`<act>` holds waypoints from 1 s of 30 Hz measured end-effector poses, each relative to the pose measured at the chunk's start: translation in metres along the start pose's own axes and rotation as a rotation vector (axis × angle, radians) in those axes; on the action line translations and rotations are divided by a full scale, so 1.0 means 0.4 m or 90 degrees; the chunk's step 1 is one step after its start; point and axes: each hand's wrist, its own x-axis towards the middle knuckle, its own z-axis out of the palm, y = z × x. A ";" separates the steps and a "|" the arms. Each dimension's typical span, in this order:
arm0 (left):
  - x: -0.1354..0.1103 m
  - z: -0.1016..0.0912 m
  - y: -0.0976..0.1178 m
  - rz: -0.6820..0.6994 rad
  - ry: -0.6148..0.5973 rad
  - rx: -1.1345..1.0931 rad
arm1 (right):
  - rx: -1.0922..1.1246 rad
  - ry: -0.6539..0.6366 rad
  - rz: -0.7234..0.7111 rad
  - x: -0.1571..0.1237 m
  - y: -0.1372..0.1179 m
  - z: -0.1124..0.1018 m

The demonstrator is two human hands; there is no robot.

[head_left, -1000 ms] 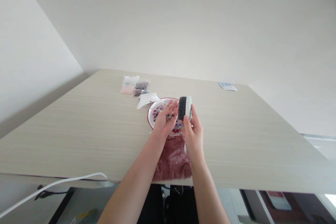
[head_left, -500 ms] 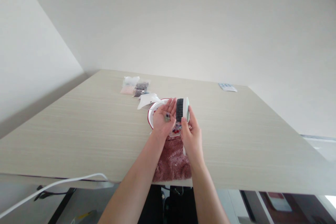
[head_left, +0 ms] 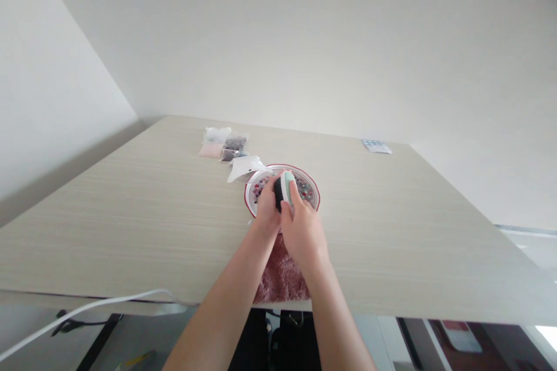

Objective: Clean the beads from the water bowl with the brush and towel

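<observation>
Brush [head_left: 286, 184]: pale-green back, white body, dark bristles
Right hand [head_left: 303, 227]: gripping the brush, covering its handle
Left hand [head_left: 267, 204]: palm hidden behind bristles; I can't tell if spread or curled

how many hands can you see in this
2. The left hand is over the plate, partly hidden behind the brush; the right hand is beside it, fingers around the brush. No others show.

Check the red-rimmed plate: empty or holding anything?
Not empty: small multicoloured beads lie on the plate, on either side of the brush. How full, cannot tell: left hand, right hand and brush cover its middle.
</observation>
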 end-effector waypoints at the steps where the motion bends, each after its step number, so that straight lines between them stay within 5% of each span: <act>1: 0.001 -0.001 -0.002 -0.008 0.014 -0.002 | -0.007 0.006 0.014 0.002 -0.001 0.000; 15: -0.001 -0.007 -0.002 0.004 -0.023 0.001 | -0.024 -0.067 -0.012 -0.015 -0.016 -0.019; 30: 0.001 -0.012 0.002 -0.032 -0.016 -0.001 | -0.076 -0.042 0.024 0.002 -0.018 -0.002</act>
